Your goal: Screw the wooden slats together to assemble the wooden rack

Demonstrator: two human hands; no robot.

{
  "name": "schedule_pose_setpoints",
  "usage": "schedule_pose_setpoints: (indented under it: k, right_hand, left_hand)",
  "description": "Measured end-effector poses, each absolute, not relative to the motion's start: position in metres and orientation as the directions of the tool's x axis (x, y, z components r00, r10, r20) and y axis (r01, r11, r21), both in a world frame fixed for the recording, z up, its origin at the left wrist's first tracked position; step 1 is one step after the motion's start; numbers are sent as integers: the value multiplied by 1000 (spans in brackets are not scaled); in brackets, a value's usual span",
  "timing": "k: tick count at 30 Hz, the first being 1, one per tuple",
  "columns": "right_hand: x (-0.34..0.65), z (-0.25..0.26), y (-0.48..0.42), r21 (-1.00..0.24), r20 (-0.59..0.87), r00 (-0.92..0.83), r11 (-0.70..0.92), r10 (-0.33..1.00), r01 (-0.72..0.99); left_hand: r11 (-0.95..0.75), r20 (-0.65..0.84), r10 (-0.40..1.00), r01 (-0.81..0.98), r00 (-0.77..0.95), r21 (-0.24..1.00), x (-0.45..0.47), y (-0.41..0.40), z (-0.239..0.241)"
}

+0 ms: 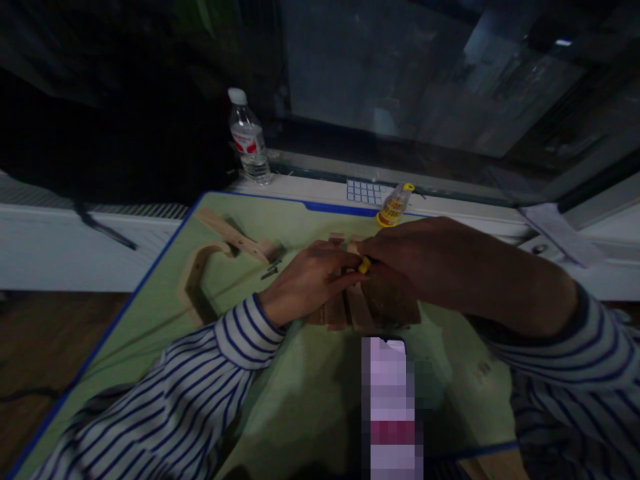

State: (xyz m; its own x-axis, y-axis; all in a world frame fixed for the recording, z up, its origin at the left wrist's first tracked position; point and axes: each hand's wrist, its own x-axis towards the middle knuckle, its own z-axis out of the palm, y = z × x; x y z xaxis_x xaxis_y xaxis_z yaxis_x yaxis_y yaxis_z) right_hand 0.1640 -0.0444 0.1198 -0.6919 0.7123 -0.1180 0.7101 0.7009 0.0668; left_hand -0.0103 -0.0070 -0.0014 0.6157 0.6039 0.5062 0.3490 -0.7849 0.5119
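My left hand (315,277) reaches over slim wooden strips (359,307) on the table. Its fingers are pinched at a small yellow piece (365,265), whose kind I cannot make out. From the other side, my right hand (400,257) meets it with curled fingers; whatever they hold is mostly hidden. The strips lie side by side on a darker brown wooden board (395,300). Left of my hands are several screws (271,269), a straight wooden piece with holes (235,235) and a curved wooden piece (193,277).
The light green table (290,400) has a blue edge. A water bottle (250,147) and a small bottle with yellow parts (395,207) stand towards the window sill (320,187). A phone with a blurred-out screen (393,400) lies in front of my hands.
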Motion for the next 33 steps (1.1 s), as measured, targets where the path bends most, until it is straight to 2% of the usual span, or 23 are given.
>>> schedule_pose_setpoints:
  k: [3, 9, 12, 15, 20, 28, 33]
  right_hand:
    - [166, 117, -44, 74, -108, -703, 711, 703, 699]
    - [170, 115, -47, 186, -103, -700, 705, 706, 684]
    - [170, 116, -48, 183, -104, -699, 704, 708, 686]
    - [168, 116, -47, 163, -113, -702, 710, 703, 685]
    - [165, 116, -45, 208, -99, -698, 701, 709, 682]
    - [167, 117, -42, 18, -100, -710, 714, 697, 699]
    - [173, 112, -39, 8, -112, -723, 728, 682, 686]
  left_hand:
    - [-785, 458, 593, 346, 662, 514, -10, -7, 0]
    - [-786, 418, 553, 286, 721, 547, -9, -4, 2]
    - [-787, 418, 538, 258, 732, 561, -9, -5, 2]
    - [-791, 453, 555, 273, 698, 547, -9, -7, 2]
    - [-789, 548, 606, 351, 577, 504, -8, -9, -1]
    - [-788, 538, 604, 339, 588, 514, -10, -6, -6]
    - [-795, 512, 575, 287, 638, 535, -9, -6, -3]
